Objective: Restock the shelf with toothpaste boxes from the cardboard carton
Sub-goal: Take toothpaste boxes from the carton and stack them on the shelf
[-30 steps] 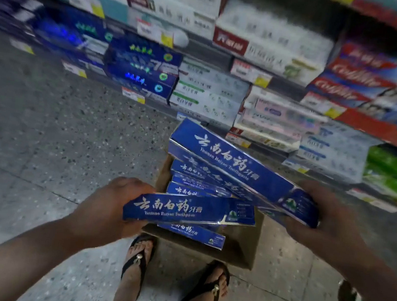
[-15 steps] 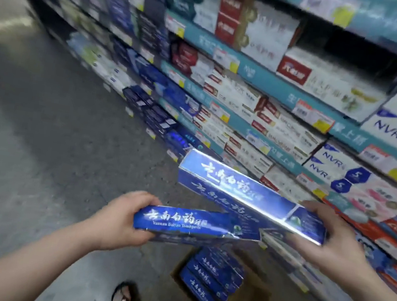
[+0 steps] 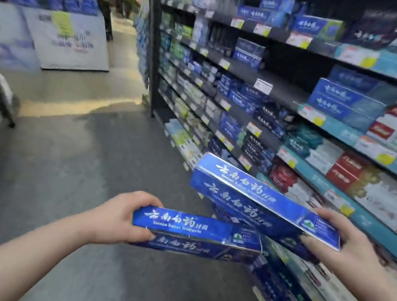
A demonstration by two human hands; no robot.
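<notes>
My left hand [image 3: 115, 217] curls round one end of a blue toothpaste box [image 3: 196, 227]. My right hand [image 3: 337, 246] grips a tilted stack of boxes [image 3: 257, 197], both before the shelf [image 3: 278, 90] front edge.

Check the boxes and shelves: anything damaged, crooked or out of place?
Nothing damaged or spilled. The boxes in the left hand and right hand look intact. Only a bare shelf gap beside the shelved blue stack stands out.
</notes>
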